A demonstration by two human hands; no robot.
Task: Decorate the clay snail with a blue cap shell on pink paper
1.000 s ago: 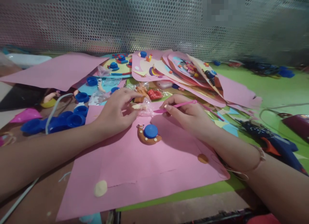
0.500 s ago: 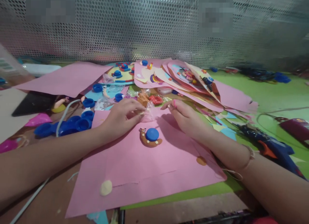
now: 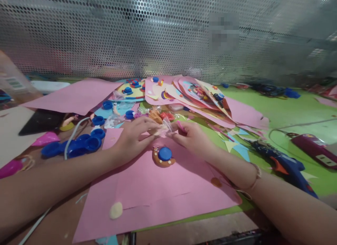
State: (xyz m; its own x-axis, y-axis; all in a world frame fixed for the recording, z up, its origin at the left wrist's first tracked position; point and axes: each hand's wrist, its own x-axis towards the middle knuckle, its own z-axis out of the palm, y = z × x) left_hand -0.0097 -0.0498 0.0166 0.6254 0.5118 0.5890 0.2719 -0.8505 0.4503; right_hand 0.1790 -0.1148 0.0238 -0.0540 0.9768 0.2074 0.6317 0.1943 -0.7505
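My left hand [image 3: 139, 135] and my right hand [image 3: 193, 136] meet above the far part of a pink sheet [image 3: 147, 188]. Between their fingertips is a small clear plastic wrap [image 3: 165, 127] with something pale pink in it; both hands pinch it from either side. A bright pink bit shows at a finger of my right hand; what it is I cannot tell. Just below the hands, a brown clay snail [image 3: 160, 160] with a blue disc shell [image 3: 165, 154] and pale dots lies on the sheet. A cream clay disc [image 3: 116, 210] and a brown-orange disc [image 3: 216, 182] lie lower down.
Blue paint-pot lids [image 3: 84, 143] and a white cable [image 3: 68, 141] lie at left. Decorated sheets [image 3: 171, 88] are piled at the back, before orange clay [image 3: 155, 115] and red clay [image 3: 167, 116] in plastic. A blue glue gun [image 3: 284, 166] and a maroon power strip [image 3: 313, 149] lie at right.
My right hand has moved left toward my left hand, and its fingers have closed on the plastic wrap. The view has tilted up slightly and turned right.
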